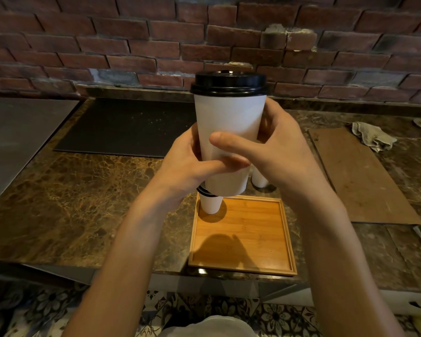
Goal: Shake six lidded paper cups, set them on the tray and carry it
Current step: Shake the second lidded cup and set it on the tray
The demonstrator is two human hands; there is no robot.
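1. I hold the cup [229, 113] upright in the air with both hands, above the far edge of the tray [253, 239]. The black lid [229, 81] sits on top.
2. The lid worries me most. Neither hand touches it, since both grip the lower half, so I judge a hard shake could pop it and spill.
3. My thumbs press the paper front. Squeezing harder to keep hold could buckle the wall and loosen the lid.
4. The tray cup [210, 203] stands in the far-left corner, right under my left hand [185, 166] and partly hidden by it. Lowering blind, I could knock it over.
5. The rear cup [259, 182] stands on the counter [83, 190] just beyond the tray, below my right hand [282, 154]. A wrist could clip it.
6. Pose: the left hand wraps the cup from the left with its thumb lying low across the front. The right hand wraps from the right with its thumb just above the other. The fingers curl behind, mostly out of sight. Both forearms rise and angle inward.
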